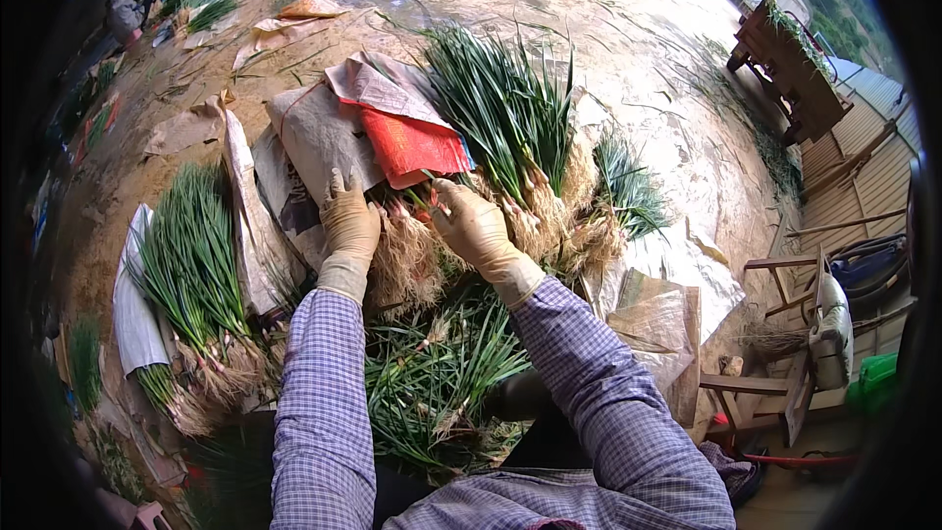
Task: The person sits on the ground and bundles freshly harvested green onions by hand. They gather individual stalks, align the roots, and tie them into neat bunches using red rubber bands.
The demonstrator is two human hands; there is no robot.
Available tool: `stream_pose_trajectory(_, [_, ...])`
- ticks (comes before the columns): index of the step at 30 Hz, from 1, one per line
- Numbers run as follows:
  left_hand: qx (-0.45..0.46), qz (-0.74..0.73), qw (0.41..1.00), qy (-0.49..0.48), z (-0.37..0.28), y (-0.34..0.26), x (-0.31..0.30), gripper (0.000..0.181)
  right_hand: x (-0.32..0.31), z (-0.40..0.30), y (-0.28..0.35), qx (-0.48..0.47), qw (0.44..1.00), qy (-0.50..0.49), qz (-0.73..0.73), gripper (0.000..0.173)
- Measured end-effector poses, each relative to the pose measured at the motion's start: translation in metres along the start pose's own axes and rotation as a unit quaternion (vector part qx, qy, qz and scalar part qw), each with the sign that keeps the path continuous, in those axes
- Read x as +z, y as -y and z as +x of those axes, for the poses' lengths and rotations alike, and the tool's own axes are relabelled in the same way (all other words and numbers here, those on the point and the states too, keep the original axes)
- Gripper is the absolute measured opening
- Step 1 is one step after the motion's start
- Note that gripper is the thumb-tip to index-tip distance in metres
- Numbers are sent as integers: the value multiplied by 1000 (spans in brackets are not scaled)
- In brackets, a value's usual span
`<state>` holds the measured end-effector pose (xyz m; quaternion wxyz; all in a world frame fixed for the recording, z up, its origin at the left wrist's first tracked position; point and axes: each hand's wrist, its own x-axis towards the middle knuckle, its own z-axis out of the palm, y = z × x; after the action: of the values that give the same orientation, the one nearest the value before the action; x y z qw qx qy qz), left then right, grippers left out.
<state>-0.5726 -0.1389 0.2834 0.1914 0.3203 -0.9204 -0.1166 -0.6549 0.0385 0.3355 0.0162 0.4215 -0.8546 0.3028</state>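
My left hand (351, 224), in a pale rubber glove, lies against a grey woven sack (320, 140), fingers a little apart. A similar glove covers my right hand (475, 227), which is at the lower edge of a red sack flap (412, 143). Its thumb and fingertips are close to green stems; whether it grips them cannot be seen. Between my hands hang the pale, stringy roots (408, 258) of a bunch of scallion-like plants, whose tops the sacks cover. Loose green leaves (441, 375) are heaped below, between my legs.
Upright scallion-like bunches (508, 110) stand right of the sacks, with a smaller bunch (629, 184) beyond. Another bunch (195, 258) is at left. Wooden stools (758, 384) are at right. A cart (791, 70) stands farther back. Another person (125, 13) is at far upper left.
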Motion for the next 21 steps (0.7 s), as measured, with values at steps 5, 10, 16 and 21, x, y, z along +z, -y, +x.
stream_pose_trajectory(5, [80, 36, 996, -28, 46, 19, 22, 46, 35, 48, 17, -92, 983, 2, -161, 60])
stream_pose_trajectory(10, [-199, -435, 873, -98, 49, 132, -1, 33, 68, 79, -4, -6, 988, -4, -154, 57])
stream_pose_trajectory(16, [-449, -739, 434, -254, -83, 153, 24, 39, 29, 98, -64, 41, 990, -128, -53, 17])
stream_pose_trajectory(21, [-429, -788, 364, -251, -126, 132, 26, 38, -16, 97, -175, 238, 913, -283, 172, 25])
